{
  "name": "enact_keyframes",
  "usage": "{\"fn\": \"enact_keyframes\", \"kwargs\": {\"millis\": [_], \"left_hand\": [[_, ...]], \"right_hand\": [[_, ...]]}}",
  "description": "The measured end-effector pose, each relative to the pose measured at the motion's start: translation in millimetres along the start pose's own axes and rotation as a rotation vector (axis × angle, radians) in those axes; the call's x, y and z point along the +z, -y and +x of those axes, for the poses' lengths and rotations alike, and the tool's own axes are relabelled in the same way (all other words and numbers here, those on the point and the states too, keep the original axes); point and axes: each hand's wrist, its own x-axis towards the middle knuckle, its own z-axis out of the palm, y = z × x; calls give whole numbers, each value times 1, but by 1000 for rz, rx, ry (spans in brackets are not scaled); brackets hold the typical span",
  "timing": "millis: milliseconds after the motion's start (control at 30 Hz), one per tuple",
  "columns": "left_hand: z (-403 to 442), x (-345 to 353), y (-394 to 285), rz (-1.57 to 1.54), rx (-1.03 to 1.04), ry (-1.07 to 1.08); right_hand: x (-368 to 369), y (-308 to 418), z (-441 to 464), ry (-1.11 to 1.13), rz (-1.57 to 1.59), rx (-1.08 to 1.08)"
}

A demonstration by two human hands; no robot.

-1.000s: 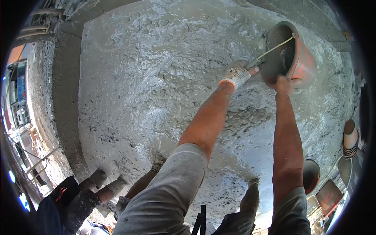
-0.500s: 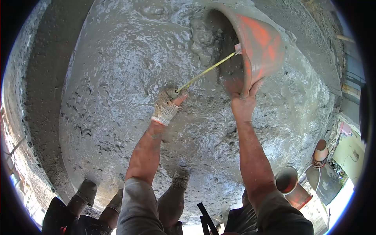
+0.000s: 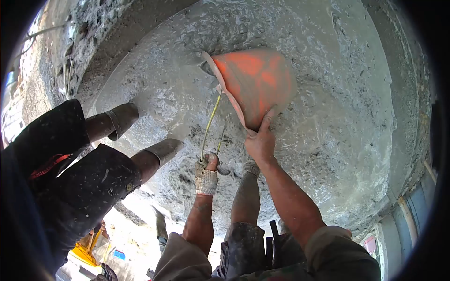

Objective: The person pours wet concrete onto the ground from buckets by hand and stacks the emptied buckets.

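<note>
An orange bucket (image 3: 255,79), smeared with grey, lies tipped on its side on the wet concrete (image 3: 337,145), its mouth facing left and down. My right hand (image 3: 262,143), bare, grips the bucket's rim at the near end, thumb on the outer wall. In a dirty knitted glove, my left hand (image 3: 206,174) is closed round the bucket's thin yellow-green handle (image 3: 211,119), below and left of the bucket. The inside of the bucket is mostly hidden.
At the left stands another person in dark, splattered shorts (image 3: 93,182) and grey boots (image 3: 161,151), close to my left hand. My own leg (image 3: 246,199) is between my arms. A raised concrete edge (image 3: 398,98) curves along the right. A yellow object (image 3: 84,253) lies lower left.
The bucket has turned further over, its outer wall now facing up, and both hands turned with it, still holding. The view has swung, bringing the other person's legs closer.
</note>
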Motion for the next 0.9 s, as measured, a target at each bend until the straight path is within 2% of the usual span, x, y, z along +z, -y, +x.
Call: {"fn": "enact_keyframes", "kwargs": {"millis": [67, 133, 167, 200, 267, 300, 333, 400, 433, 467, 500, 533, 567, 633, 667, 733, 800, 833, 867, 900], "left_hand": [[-29, -19, -50, 125, 95, -51], [-59, -25, -113, 296, 23, -233], [-68, -24, -144, 451, 62, -279], [-73, -19, -175, 596, 99, -324], [-68, -7, -228, 675, 312, -224], [-64, 1, -253, 920, 278, -237], [-66, 17, -279, 882, 204, -132], [-51, 31, -291, 856, 225, -20], [-44, 36, -285, 860, 225, -5], [-37, 39, -273, 938, 317, 21], [-36, 42, -265, 1014, 414, 50], [-44, 50, -265, 1020, 419, 74], [-55, 60, -269, 807, 261, 41], [-49, 47, -272, 334, -129, 469], [-45, 57, -266, 296, -198, 539], [-55, 96, -239, 594, 150, 276], [-87, 139, -208, 870, 443, 91], [-114, 157, -195, 942, 530, 59], [-140, 168, -181, 1218, 716, 91], [-163, 182, -149, 1078, 801, 150]], "right_hand": [[10, 24, -18, 42, 43, 8], [15, 47, -42, 165, 112, 30], [-14, 77, -44, 389, 94, 222], [-10, 79, -42, 390, 106, 203], [-7, 71, -26, 515, 398, 340], [-16, 74, -18, 585, 560, 464], [-25, 76, 0, 584, 567, 458], [-46, 72, 18, 740, 717, 643], [-56, 72, 17, 590, 796, 618], [-61, 60, 15, 576, 804, 637], [-65, 45, 11, 456, 850, 485], [-70, 30, 7, 331, 886, 326], [-66, 2, -2, 304, 894, 337], [-65, -74, -34, 164, 783, 250], [-90, -101, -58, 85, 784, 294], [-144, -164, -134, 192, 618, 443], [-177, -249, -225, 35, 630, 642], [-187, -290, -269, -27, 639, 722], [-193, -333, -322, -93, 665, 790], [-197, -377, -378, -178, 552, 902]]}}
